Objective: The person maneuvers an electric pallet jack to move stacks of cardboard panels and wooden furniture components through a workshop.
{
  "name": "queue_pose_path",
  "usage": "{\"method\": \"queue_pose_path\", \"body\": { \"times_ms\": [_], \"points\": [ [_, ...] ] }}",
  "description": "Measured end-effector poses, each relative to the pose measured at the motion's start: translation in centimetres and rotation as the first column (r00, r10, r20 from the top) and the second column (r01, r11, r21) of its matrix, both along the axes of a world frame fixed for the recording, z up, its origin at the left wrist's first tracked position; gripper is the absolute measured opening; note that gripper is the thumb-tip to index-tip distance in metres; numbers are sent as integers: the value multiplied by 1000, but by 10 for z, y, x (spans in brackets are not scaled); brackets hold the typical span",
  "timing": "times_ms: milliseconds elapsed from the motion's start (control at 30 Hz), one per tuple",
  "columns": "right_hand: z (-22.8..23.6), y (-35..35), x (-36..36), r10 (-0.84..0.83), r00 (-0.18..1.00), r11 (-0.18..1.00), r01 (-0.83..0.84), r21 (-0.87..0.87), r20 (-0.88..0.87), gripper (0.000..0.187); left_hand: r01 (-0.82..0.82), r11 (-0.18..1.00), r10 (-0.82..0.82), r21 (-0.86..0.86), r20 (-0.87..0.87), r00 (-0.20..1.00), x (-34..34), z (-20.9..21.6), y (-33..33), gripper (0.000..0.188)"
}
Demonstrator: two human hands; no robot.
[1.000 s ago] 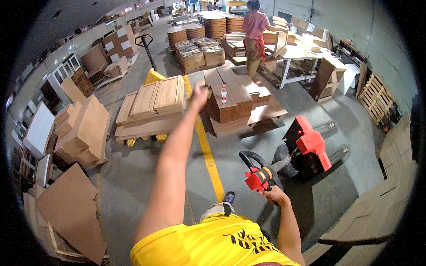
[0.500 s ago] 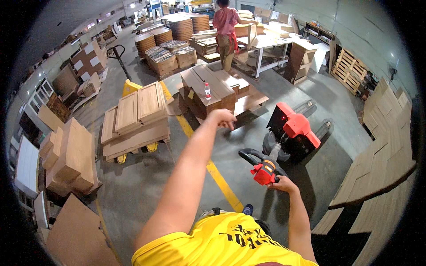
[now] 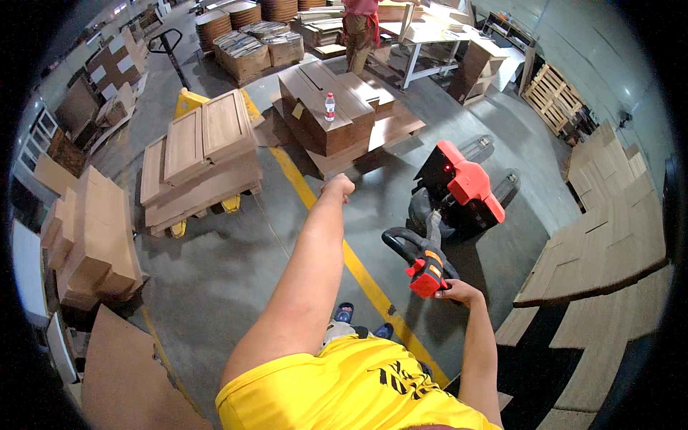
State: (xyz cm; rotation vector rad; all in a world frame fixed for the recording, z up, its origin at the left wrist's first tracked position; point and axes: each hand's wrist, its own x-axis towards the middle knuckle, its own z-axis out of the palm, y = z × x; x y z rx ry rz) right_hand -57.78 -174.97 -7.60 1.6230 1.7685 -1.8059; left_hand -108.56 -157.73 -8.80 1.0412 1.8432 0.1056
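Note:
My right hand (image 3: 459, 291) grips the side of the black and red control handle (image 3: 428, 276) of an electric pallet jack. The jack's red and black body (image 3: 466, 183) stands beyond the handle, its forks pointing away from me. My left arm is stretched forward. At its end my left hand (image 3: 338, 188) hangs in the air, fingers curled in, with nothing seen in it. Just past that hand, brown boards (image 3: 326, 97) are stacked on a low wooden base. A small clear bottle (image 3: 330, 107) with a red cap stands upright on the stack.
Left of the yellow floor line (image 3: 365, 279), a yellow hand pallet truck (image 3: 188, 104) carries wooden door panels (image 3: 208, 136). Cartons (image 3: 97, 236) line the left side. Stacked boards (image 3: 609, 236) run along the right. At the back a person (image 3: 358, 36) stands by a white table (image 3: 430, 43).
My left hand has drawn back slightly from the board stack and its fingers have curled in. My right hand stays on the handle. The view has tipped down, and both my feet now show.

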Motion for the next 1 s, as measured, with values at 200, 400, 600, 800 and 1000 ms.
{"method": "queue_pose_path", "body": {
  "times_ms": [200, 400, 600, 800, 1000],
  "points": [
    [10, -12, -25, 64, 996, 977, -75, 200, 64, 63, -6, 928, -117, 373, 305, 945, 55, -29, -28, 59],
    [29, -21, -42, -6, 969, 933, -84, 349, 248, 54, -49, 882, -216, 468, 495, 842, 140, -64, -98, 45],
    [37, -39, -45, -131, 930, 836, -82, 543, 344, 79, 73, 775, -409, 628, 410, 815, 126, -78, -91, 38],
    [47, -68, -50, -319, 862, 760, -16, 650, 394, 59, 357, 351, -585, 865, -95, 806, 150, -19, -128, 32],
    [75, -62, -52, -279, 873, 802, -19, 598, 401, 51, 810, 301, -829, 503, -283, 483, 162, 58, -136, 32]
  ]
}}
